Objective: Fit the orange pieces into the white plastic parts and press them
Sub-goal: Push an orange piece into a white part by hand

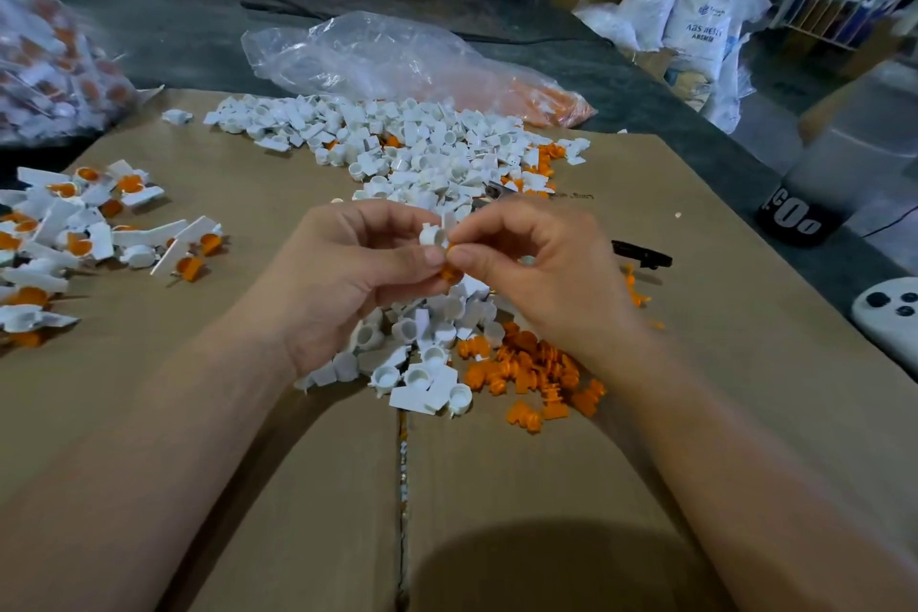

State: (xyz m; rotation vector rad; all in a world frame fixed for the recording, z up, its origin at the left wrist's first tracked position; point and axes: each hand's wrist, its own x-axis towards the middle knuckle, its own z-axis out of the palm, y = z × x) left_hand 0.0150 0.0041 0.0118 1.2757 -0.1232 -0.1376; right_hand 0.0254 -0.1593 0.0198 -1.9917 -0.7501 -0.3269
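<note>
Head view: one left hand (357, 263), grip clamped by thumb and curled fingers on a white plastic part (433, 234), held above the middle of the cardboard sheet (248, 412). One right hand (536, 263), grip pinched by thumb and forefinger on an orange piece (451, 271), which sits at the underside of the white part and touches it, between the two thumbs; how far it is seated cannot be told. Both forearms reach in from the lower edge. One near heap of white parts (422, 363), directly below the hands. One heap of loose orange pieces (526, 363), just beside it on the right. One large far heap of white parts (422, 149), a few orange pieces mixed in along its right edge. One scatter of assembled parts (74, 234), white with orange showing, on the left of the sheet. One clear plastic bag (372, 55) behind the far heap, orange contents at its right end. One second bag (44, 65) of white and orange parts, far left, blurred. One black object (641, 256), right of the right hand, kind unclear. The cardboard lies on a dark grey tabletop (198, 30).
</note>
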